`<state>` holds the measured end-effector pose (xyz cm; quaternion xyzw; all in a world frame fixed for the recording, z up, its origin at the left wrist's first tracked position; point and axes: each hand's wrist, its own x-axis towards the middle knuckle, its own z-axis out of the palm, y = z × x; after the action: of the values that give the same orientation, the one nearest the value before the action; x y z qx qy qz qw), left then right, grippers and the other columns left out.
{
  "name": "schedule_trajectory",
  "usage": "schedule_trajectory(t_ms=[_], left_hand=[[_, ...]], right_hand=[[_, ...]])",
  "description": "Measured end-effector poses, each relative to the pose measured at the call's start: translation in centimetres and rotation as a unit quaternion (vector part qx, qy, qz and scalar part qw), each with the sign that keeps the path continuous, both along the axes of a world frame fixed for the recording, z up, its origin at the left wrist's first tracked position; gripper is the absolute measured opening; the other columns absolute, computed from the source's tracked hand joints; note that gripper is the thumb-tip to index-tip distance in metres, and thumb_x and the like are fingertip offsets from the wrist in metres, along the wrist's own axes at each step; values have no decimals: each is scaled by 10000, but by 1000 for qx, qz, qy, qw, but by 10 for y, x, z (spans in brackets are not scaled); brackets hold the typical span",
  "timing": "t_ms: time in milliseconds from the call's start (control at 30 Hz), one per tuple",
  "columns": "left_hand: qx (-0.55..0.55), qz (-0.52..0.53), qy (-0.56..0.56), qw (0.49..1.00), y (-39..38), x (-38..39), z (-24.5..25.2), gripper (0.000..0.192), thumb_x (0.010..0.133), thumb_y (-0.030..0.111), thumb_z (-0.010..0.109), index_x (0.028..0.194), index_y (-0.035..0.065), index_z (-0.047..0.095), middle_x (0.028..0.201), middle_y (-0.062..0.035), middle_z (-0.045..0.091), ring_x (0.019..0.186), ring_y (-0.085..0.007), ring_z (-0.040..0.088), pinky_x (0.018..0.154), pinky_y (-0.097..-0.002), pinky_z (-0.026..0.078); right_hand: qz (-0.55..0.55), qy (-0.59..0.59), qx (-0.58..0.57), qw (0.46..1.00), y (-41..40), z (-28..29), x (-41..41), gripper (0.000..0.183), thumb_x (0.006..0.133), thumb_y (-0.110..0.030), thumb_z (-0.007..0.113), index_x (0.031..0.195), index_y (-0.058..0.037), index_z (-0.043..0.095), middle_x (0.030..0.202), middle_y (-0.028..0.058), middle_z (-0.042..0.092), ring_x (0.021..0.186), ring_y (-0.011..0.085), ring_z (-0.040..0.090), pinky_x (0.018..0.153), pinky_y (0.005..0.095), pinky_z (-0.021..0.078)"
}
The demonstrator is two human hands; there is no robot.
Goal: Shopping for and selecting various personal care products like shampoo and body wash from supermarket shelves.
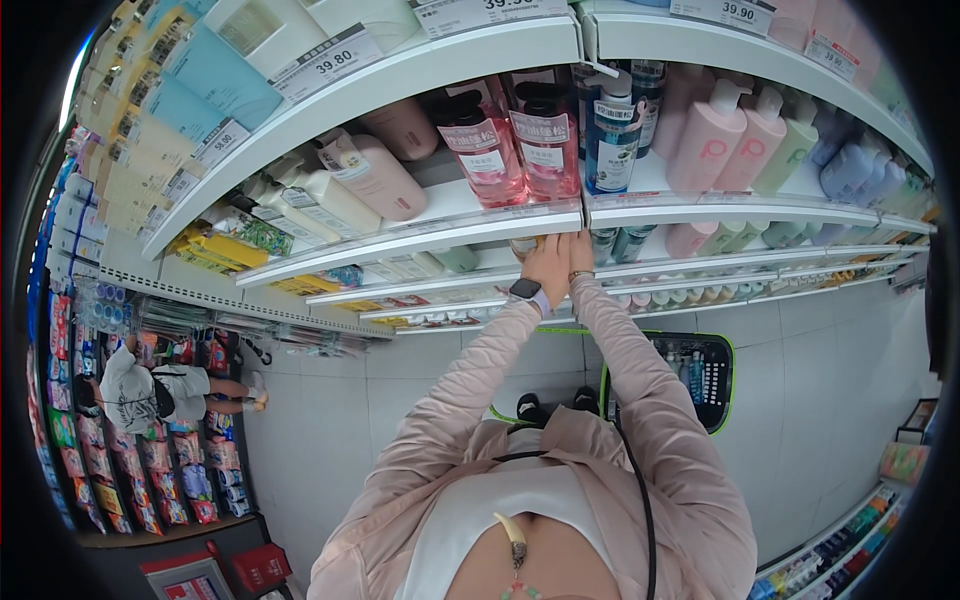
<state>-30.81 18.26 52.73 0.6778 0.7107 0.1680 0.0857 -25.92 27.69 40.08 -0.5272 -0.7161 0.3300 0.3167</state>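
Both of my arms reach forward to a lower shelf [435, 283] of a white store rack. My left hand [547, 262], with a smartwatch at the wrist, is at the shelf beside a bottle [523, 246] that shows only in part. Close against it on the right is my right hand [581, 253], a thin bracelet at its wrist. The shelf above partly hides the fingertips, so what they hold cannot be told. On that upper shelf stand two pink bottles with black caps [546, 150] and a dark blue pump bottle [613, 139].
A black shopping basket with a green rim [727, 375] is on the floor right of my feet. Pink pump bottles [709, 142] stand at the right. Another person [154, 394] is at the left by a rack of packets [157, 457].
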Motion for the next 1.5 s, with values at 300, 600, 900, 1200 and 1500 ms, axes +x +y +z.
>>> schedule_trajectory(t_ms=[300,600,900,1200,1500], left_hand=[[74,-5,51,996,14,-9,-17,542,667,100,563,1178,20,400,1126,-172,459,1058,-325,452,885,-419,367],[113,-22,81,990,23,-11,-21,409,733,116,513,1122,10,444,1067,-209,513,1017,-348,484,879,-429,366],[39,-47,106,992,39,-18,-17,312,759,106,465,1058,20,484,999,-218,556,926,-358,544,792,-426,430],[40,-22,98,994,31,-12,-22,365,785,105,417,1140,20,438,1092,-218,509,1004,-358,501,857,-422,404],[27,-20,108,994,27,-16,-24,390,787,98,409,1163,-4,412,1111,-234,491,1029,-356,488,869,-402,405]], right_hand=[[68,32,89,993,-18,28,24,338,711,-81,563,989,16,396,971,237,467,921,412,468,759,455,410],[99,211,27,972,-54,29,35,588,698,45,490,1257,6,312,1281,244,341,1164,397,360,942,370,342],[98,229,-115,962,-172,-66,117,457,732,72,485,1165,-70,464,1276,128,382,1052,248,495,852,301,412],[28,52,-187,981,-196,-107,196,308,769,-59,524,1075,-53,556,757,75,558,641,132,523,569,274,429],[16,70,-349,934,-210,-129,220,276,772,-137,552,1028,-35,572,891,94,613,733,182,588,645,286,472]])
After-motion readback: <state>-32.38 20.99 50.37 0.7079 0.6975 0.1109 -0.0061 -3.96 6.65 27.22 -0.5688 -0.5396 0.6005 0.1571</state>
